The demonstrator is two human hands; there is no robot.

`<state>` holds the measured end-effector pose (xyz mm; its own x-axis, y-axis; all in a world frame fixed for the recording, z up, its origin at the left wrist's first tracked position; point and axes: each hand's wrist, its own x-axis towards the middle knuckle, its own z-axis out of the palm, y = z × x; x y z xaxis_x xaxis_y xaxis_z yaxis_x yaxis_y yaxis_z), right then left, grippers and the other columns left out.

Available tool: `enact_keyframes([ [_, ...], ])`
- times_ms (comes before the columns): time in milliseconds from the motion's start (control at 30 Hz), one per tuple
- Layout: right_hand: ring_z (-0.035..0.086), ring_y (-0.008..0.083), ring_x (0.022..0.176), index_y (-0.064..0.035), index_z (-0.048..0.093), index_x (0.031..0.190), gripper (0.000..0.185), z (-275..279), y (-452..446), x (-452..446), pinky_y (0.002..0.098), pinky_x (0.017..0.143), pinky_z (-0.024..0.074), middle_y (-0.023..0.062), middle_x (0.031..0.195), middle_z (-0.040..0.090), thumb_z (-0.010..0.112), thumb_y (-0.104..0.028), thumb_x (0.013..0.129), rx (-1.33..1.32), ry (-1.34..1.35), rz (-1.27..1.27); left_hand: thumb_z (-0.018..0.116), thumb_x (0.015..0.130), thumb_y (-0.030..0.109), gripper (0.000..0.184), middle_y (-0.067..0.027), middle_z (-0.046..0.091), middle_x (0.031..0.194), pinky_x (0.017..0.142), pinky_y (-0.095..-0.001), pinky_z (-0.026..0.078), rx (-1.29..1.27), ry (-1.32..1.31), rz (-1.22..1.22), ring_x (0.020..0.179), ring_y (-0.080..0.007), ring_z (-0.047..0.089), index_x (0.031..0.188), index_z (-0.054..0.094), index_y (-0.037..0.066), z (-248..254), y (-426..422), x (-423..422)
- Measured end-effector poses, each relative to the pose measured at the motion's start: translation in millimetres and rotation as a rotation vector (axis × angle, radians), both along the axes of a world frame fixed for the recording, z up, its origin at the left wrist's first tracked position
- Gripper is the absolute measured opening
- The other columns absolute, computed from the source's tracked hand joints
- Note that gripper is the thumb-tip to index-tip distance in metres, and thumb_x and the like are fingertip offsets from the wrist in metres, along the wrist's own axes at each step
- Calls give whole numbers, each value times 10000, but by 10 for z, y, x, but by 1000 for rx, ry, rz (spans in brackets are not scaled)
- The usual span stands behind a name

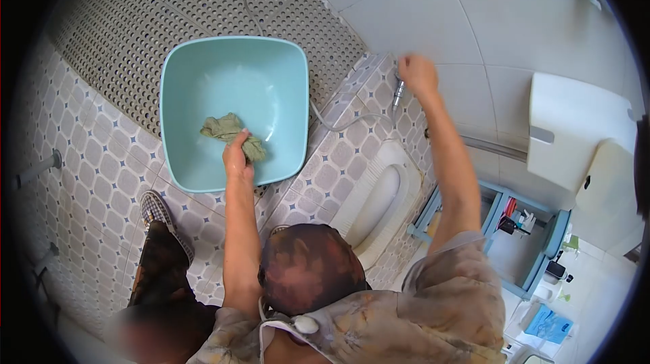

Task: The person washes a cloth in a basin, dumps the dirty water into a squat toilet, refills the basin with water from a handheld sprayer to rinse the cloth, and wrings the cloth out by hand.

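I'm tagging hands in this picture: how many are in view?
2. The left hand grips a green cloth inside the light-blue basin; the right hand, blurred, is by the metal sprayer near the wall. Neither is fully hidden; no other shows.

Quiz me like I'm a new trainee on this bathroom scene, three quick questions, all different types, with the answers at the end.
1. Which hand holds the green cloth?
2. True or false: the light blue basin lies upside down.
3. The right hand is nearest to: A, the checked shoe; B, the silver fitting on the hose; C, the blue packet.

Key:
1. The left hand.
2. False; its opening faces up.
3. B; the right hand is beside the silver fitting.
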<state>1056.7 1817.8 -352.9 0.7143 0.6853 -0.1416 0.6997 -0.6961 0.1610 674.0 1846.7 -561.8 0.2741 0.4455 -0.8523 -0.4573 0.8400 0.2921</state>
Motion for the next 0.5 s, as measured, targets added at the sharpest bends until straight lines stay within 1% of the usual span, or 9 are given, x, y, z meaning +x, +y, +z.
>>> enact_keyframes([
  [33, 637, 415, 880, -52, 704, 929, 376, -317, -420, 213, 476, 788, 501, 227, 904, 672, 519, -372, 856, -36, 13, -109, 688, 829, 135, 187, -65, 615, 869, 703, -351, 514, 7, -8, 1, 799, -194, 608, 953, 603, 25, 33, 15, 13],
  [100, 641, 385, 939, -40, 684, 1022, 445, -814, -1108, 499, 458, 830, 493, 210, 965, 681, 570, -418, 817, -69, 59, -251, 686, 823, 115, 208, -70, 610, 877, 694, -341, 508, 16, -18, -7, 796, -188, 602, 975, 585, 15, 120, 17, 5],
  [167, 645, 356, 962, -32, 658, 1083, 491, -1370, -1558, 703, 437, 844, 491, 192, 987, 688, 616, -415, 779, 30, 38, -295, 687, 825, 129, 209, -67, 607, 876, 691, -344, 506, 34, -28, -51, 798, -188, 600, 972, 587, 19, 203, 44, 14],
  [200, 647, 341, 974, -28, 645, 1113, 524, -1466, -1602, 644, 427, 850, 490, 183, 998, 691, 639, -413, 759, 76, 35, -317, 687, 826, 135, 210, -66, 606, 876, 690, -346, 505, 41, -24, -72, 799, -188, 599, 970, 588, 21, 210, 39, 1],
  [300, 620, 379, 1030, -21, 629, 1106, 512, -1542, -1551, 656, 458, 872, 477, 235, 1068, 658, 683, -363, 729, 320, 166, -394, 687, 827, 135, 192, -64, 604, 877, 686, -352, 505, 68, -7, -78, 803, -189, 597, 956, 594, 26, 187, 47, -13],
  [400, 671, 342, 897, -20, 636, 1075, 469, -1571, -1416, 641, 429, 793, 512, 211, 956, 688, 685, -336, 731, 276, 91, -354, 688, 827, 137, 192, -63, 603, 879, 687, -352, 505, 81, 11, -81, 803, -188, 596, 955, 595, 28, 171, 54, -40],
  [500, 689, 294, 683, -20, 657, 982, 391, -1249, -1235, 361, 396, 678, 533, 166, 807, 700, 661, -329, 743, 333, 262, -560, 688, 837, 162, 217, -63, 623, 876, 707, -381, 527, 77, -4, -63, 812, -198, 617, 993, 601, 39, 36, 24, -89],
])
